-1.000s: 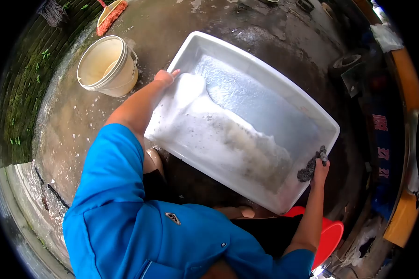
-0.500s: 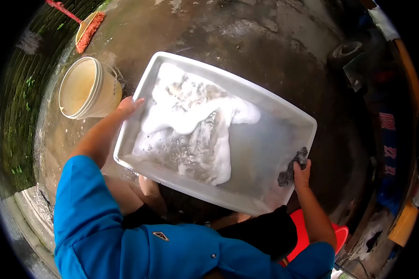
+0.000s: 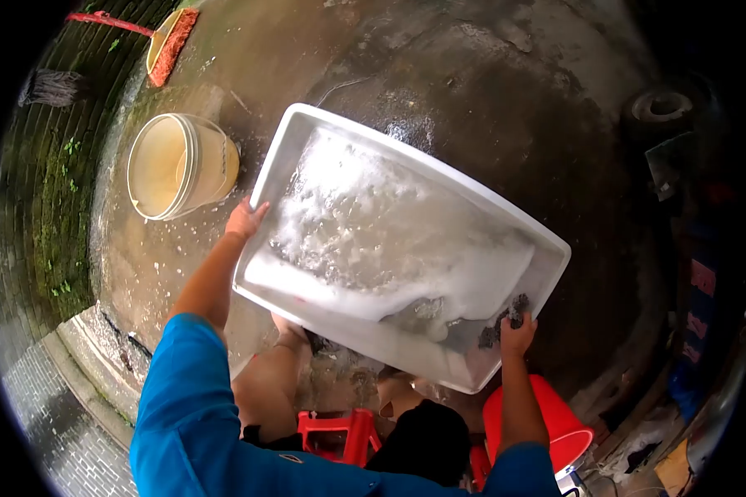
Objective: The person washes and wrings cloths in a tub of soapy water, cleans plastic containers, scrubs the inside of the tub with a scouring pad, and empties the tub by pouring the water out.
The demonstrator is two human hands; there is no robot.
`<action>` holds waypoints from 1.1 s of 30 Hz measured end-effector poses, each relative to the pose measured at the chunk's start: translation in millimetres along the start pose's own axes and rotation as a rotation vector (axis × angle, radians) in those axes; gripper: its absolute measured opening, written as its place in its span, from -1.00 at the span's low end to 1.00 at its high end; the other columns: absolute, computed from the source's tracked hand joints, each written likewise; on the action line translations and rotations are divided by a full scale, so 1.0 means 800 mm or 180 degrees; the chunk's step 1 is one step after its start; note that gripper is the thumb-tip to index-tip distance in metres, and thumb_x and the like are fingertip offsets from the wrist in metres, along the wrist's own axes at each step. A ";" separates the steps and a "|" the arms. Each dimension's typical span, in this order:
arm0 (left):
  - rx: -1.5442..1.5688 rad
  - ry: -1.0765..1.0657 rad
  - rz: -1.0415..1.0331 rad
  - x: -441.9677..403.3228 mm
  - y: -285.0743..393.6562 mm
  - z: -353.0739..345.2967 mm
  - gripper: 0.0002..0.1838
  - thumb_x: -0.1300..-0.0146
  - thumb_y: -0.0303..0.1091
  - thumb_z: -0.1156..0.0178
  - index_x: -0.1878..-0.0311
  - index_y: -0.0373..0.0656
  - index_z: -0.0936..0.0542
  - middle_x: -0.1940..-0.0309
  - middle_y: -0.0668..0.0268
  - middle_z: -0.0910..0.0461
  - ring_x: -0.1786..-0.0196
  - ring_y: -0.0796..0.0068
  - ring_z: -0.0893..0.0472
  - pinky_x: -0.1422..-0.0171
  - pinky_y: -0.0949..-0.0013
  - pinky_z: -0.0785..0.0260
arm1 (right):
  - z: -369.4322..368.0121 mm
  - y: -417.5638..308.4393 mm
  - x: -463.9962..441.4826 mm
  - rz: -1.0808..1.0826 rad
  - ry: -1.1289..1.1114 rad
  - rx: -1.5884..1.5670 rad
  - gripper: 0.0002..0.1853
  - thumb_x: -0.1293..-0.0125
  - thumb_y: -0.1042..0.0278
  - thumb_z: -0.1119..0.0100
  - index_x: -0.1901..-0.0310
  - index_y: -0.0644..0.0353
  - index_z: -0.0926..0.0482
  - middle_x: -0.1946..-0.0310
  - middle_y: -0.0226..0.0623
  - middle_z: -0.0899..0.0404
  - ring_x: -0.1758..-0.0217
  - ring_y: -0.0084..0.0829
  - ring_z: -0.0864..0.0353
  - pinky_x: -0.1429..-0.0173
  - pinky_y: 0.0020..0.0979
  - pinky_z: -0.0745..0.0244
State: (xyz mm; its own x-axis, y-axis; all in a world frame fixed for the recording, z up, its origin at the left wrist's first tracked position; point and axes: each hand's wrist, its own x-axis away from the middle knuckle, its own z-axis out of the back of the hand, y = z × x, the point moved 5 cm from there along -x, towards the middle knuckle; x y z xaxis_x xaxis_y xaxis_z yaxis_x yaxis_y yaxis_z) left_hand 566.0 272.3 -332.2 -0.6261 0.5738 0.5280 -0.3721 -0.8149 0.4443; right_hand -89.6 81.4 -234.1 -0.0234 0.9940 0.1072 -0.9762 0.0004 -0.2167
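Observation:
A large white plastic tub [image 3: 427, 160] is held tilted in front of me, with soapy water and white foam [image 3: 331, 291] washing about inside. My left hand [image 3: 245, 219] is closed on the tub's left rim, thumb over the edge. At the right end, my right hand [image 3: 518, 336] is closed on a dark grey mesh scrubber [image 3: 518, 308], pressing it against the rim and inner wall. Part of the scrubber is hidden behind the fingers.
A cream bucket [image 3: 215, 166] stands left of the tub on wet concrete. A broom [image 3: 172, 51] lies beyond it by the mossy wall. A red bucket [image 3: 547, 422] and a red stool [image 3: 359, 435] are close to my legs; an old tyre [image 3: 661, 104] sits at far right.
The tub has tipped and shifted slightly right in view. Water and foam have sloshed rightward and toward me, covering the formerly calmer right side. Both hands keep their hold.

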 end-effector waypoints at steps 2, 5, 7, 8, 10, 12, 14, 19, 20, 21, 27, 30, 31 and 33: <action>-0.0526 0.0048 0.0334 -0.001 0.002 -0.001 -0.28 -0.15 0.15 -0.13 -0.14 -0.34 -0.39 0.03 -0.14 -0.51 -0.09 -0.04 -0.48 -0.19 0.20 -0.30 | -0.001 0.000 -0.003 -0.0183 -0.0035 0.0093 -0.53 0.15 0.24 -0.30 0.13 0.19 -0.50 0.21 0.13 -0.45 0.10 0.11 -0.44 -0.02 -0.11 -0.39; -0.0531 0.0028 0.0457 0.003 0.009 0.002 -0.24 -0.14 0.22 -0.10 -0.09 -0.38 -0.43 0.04 -0.15 -0.51 -0.08 -0.04 -0.49 -0.18 0.19 -0.31 | 0.002 0.004 -0.002 -0.0137 -0.0086 -0.0026 -0.56 0.12 0.26 -0.30 0.13 0.17 -0.50 0.21 0.10 -0.45 0.12 0.09 -0.46 0.02 -0.12 -0.42; -0.0530 0.0174 0.0463 0.005 0.005 0.004 -0.23 -0.14 0.22 -0.11 -0.08 -0.38 -0.43 0.05 -0.17 -0.51 -0.07 -0.04 -0.49 -0.18 0.18 -0.32 | 0.009 -0.008 -0.014 -0.0029 -0.0122 -0.0200 -0.57 0.12 0.28 -0.30 0.14 0.15 -0.50 0.21 0.09 -0.44 0.12 0.09 -0.46 0.03 -0.12 -0.42; -0.0546 0.0277 0.0482 0.011 -0.001 0.000 -0.23 -0.13 0.23 -0.11 -0.08 -0.39 -0.44 0.06 -0.18 -0.51 -0.06 -0.04 -0.50 -0.17 0.18 -0.33 | 0.018 -0.008 -0.019 0.0009 -0.0145 -0.0213 -0.58 0.11 0.29 -0.30 0.13 0.17 -0.50 0.21 0.07 -0.45 0.11 0.08 -0.47 0.04 -0.13 -0.43; -0.0183 0.0239 0.0602 0.026 -0.005 0.002 -0.22 -0.13 0.24 -0.12 -0.05 -0.41 -0.45 0.07 -0.19 -0.51 -0.07 -0.04 -0.50 -0.14 0.18 -0.34 | 0.031 -0.006 -0.027 0.0086 -0.0193 -0.0217 -0.58 0.10 0.30 -0.30 0.13 0.18 -0.50 0.21 0.05 -0.46 0.11 0.06 -0.47 0.04 -0.15 -0.43; -0.0096 0.0021 0.0739 0.039 -0.010 0.007 -0.24 -0.13 0.23 -0.12 -0.03 -0.40 -0.47 0.07 -0.17 -0.52 -0.05 -0.03 -0.51 -0.14 0.18 -0.33 | 0.050 -0.012 -0.030 0.0256 -0.0060 -0.0192 -0.55 0.10 0.29 -0.31 0.11 0.23 -0.50 0.19 0.04 -0.48 0.09 0.04 -0.48 0.01 -0.17 -0.43; -0.0114 0.0170 0.0747 0.058 -0.014 0.017 -0.25 -0.13 0.23 -0.12 -0.02 -0.40 -0.48 0.08 -0.17 -0.52 -0.03 -0.03 -0.52 -0.13 0.18 -0.33 | 0.065 -0.018 -0.027 0.0152 -0.0316 -0.0197 -0.54 0.09 0.31 -0.31 0.10 0.28 -0.49 0.16 0.02 -0.49 0.06 0.00 -0.49 -0.02 -0.21 -0.43; -0.0185 0.0144 0.0836 0.115 0.000 0.046 -0.29 -0.13 0.19 -0.13 0.01 -0.40 -0.50 0.12 -0.15 -0.54 0.01 -0.03 -0.54 -0.11 0.17 -0.33 | 0.120 -0.021 -0.017 0.0404 -0.0254 -0.0488 -0.58 0.06 0.37 -0.29 0.10 0.29 -0.50 0.14 -0.02 -0.51 0.02 -0.06 -0.50 -0.07 -0.25 -0.41; -0.0121 0.0112 0.0836 0.121 0.001 0.052 -0.30 -0.13 0.18 -0.13 0.03 -0.41 -0.52 0.13 -0.15 -0.55 0.01 -0.03 -0.54 -0.11 0.17 -0.33 | 0.134 -0.025 -0.015 0.0355 -0.0324 -0.0516 -0.59 0.05 0.37 -0.28 0.10 0.30 -0.50 0.15 -0.03 -0.51 0.02 -0.06 -0.50 -0.07 -0.25 -0.41; -0.0057 0.0081 0.0830 0.126 0.001 0.058 -0.31 -0.13 0.18 -0.12 0.05 -0.41 -0.53 0.14 -0.14 -0.56 0.00 -0.03 -0.54 -0.11 0.17 -0.33 | 0.145 -0.027 -0.015 0.0370 -0.0331 -0.0496 -0.59 0.05 0.37 -0.28 0.10 0.30 -0.50 0.15 -0.03 -0.51 0.02 -0.06 -0.50 -0.07 -0.25 -0.41; -0.0102 -0.0026 0.1043 0.174 -0.007 0.112 -0.27 -0.13 0.24 -0.09 0.09 -0.41 -0.54 0.14 -0.17 -0.55 0.00 -0.05 -0.53 -0.12 0.17 -0.33 | 0.225 -0.080 -0.021 0.0223 -0.0603 -0.0726 -0.60 0.01 0.40 -0.26 0.09 0.33 -0.49 0.13 -0.02 -0.51 0.03 -0.09 -0.50 -0.08 -0.27 -0.40; -0.0045 -0.0121 0.1082 0.196 -0.006 0.138 -0.25 -0.14 0.24 -0.06 0.06 -0.42 -0.52 0.12 -0.19 -0.53 -0.01 -0.05 -0.53 -0.13 0.17 -0.33 | 0.266 -0.112 -0.030 0.0333 -0.0664 -0.0775 -0.60 0.01 0.41 -0.26 0.09 0.34 -0.48 0.13 -0.01 -0.50 0.04 -0.09 -0.51 -0.06 -0.27 -0.40; -0.0059 -0.0055 0.1070 0.196 -0.019 0.138 -0.27 -0.12 0.23 -0.10 0.06 -0.41 -0.53 0.15 -0.15 -0.55 0.02 -0.01 -0.55 -0.10 0.18 -0.34 | 0.278 -0.124 -0.032 0.0338 -0.0768 -0.0757 -0.60 0.00 0.41 -0.26 0.09 0.34 -0.48 0.13 -0.01 -0.50 0.04 -0.09 -0.51 -0.05 -0.26 -0.40; -0.0062 -0.0096 0.1057 0.198 -0.033 0.146 -0.29 -0.11 0.22 -0.13 0.05 -0.38 -0.54 0.17 -0.12 -0.57 0.04 0.03 -0.56 -0.08 0.19 -0.35 | 0.309 -0.162 -0.036 0.0311 -0.0967 -0.0659 -0.60 0.00 0.40 -0.25 0.10 0.36 -0.46 0.13 -0.01 -0.49 0.05 -0.08 -0.50 -0.04 -0.25 -0.39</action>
State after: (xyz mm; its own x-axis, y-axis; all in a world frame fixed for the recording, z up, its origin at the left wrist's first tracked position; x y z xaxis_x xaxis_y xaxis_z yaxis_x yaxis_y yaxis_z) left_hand 556.9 394.8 -175.5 -0.6950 0.2785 0.6629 -0.1642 -0.9591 0.2308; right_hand -15.8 25.5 30.5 -0.2074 0.9126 0.3524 -0.9028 -0.0399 -0.4282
